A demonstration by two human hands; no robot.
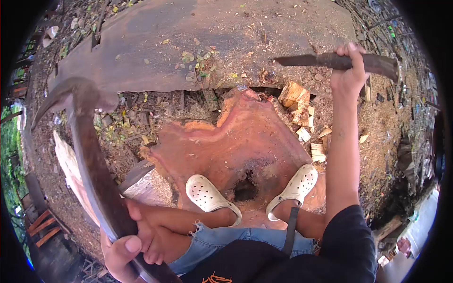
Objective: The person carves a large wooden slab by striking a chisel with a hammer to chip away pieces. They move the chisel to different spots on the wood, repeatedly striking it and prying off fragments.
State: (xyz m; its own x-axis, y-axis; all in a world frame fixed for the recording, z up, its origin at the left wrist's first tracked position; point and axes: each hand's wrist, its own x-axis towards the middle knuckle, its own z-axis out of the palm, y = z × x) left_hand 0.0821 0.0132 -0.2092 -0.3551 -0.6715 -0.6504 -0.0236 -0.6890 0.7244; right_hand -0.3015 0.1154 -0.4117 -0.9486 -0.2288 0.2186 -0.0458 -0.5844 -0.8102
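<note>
Right hand at upper right of the frame, arm raised straight up, fist wrapped tight round the middle of a dark stick, a flat blade-like piece held level and pointing left, tip over the debris. Left hand at lower left, thumb over and fingers curled shut on the handle of a long tool, a dark shaft running up and left to a curved, hooked head at upper left, looks like an adze or hoe, can't tell which. Both tools up in the air, neither touching wood. Below the hands: person stands on a reddish stump, centre frame, feet in white clogs either side of a dark hole in the stump top. Bare knees, denim shorts, black shirt at bottom edge. Fresh pale chips lie just right of the stump, under the stick. Big grey slab across the top of the frame, leaves on it, stump edge butting against it. Bare dirt and sawdust all round, red furniture at far left. Step, by my read: between strokes, tools lifted and carried, standing over the stump. Next move likely calls for freeing one hand or setting the stick down, then a two-handed swing well clear of the feet.
</note>
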